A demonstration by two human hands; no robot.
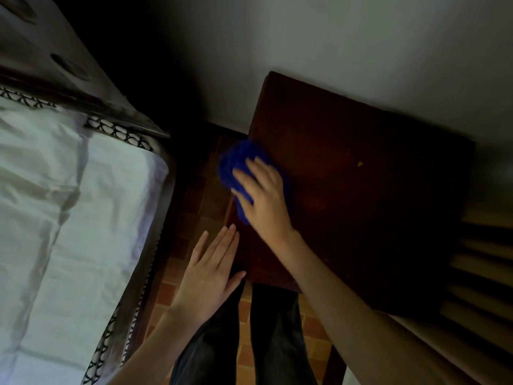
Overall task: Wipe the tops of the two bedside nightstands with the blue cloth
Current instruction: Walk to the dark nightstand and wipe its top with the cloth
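Cloth (236, 168) pressed flat under right hand (263, 195) at nightstand (361, 204) left edge, partly overhanging. Left hand (211, 273) open, empty, near front-left corner. Risk: slipped off the edge through overreach.

Nightstand (361, 204) stands right of the bed (69, 204), against the wall (333, 51)

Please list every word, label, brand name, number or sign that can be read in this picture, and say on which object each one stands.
There is no readable text. The blue cloth under the right hand, the nightstand, the bed sheet and the wall carry no words or numbers. The black marks on the bed's border are a repeating pattern, not letters. The left hand holds nothing.
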